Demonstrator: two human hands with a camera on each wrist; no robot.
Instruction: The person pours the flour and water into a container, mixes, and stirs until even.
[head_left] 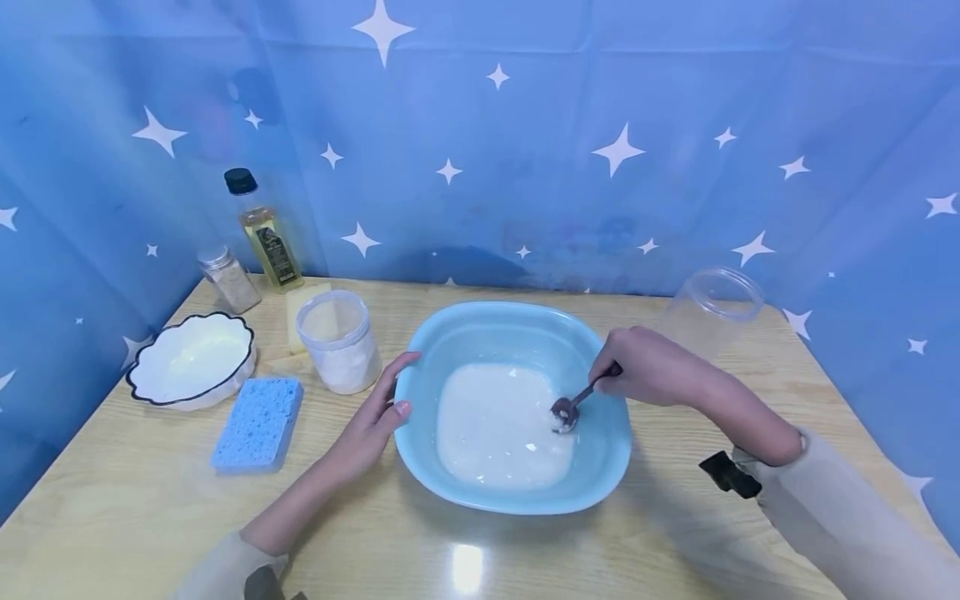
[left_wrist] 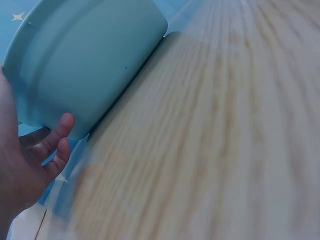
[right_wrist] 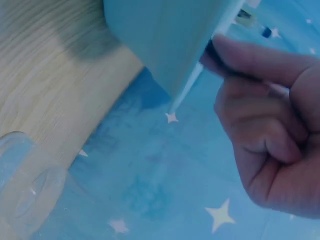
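Note:
A light blue plastic basin (head_left: 510, 500) stands on the table with a milky white liquid (head_left: 502, 425) inside. My left hand (head_left: 367, 425) holds its left rim, thumb at the edge. From the left wrist view, other fingers of that hand (left_wrist: 37, 155) hang loosely beside the basin's outer wall (left_wrist: 95, 60). Over the basin's right side, my right hand (head_left: 648, 367) grips the handle of a small dark spoon (head_left: 566, 410). White residue clings to the spoon's bowl, which is low at the liquid's right edge. The right wrist view shows thumb and curled fingers (right_wrist: 265, 120) around the handle.
Left of the basin stand an open jar of white powder (head_left: 345, 358), a blue sponge (head_left: 258, 425) and a white scalloped bowl (head_left: 191, 362). Behind them are an oil bottle (head_left: 273, 246), a small shaker jar (head_left: 231, 282) and a pale yellow sponge (head_left: 298, 321). A clear container (head_left: 705, 312) stands at the back right.

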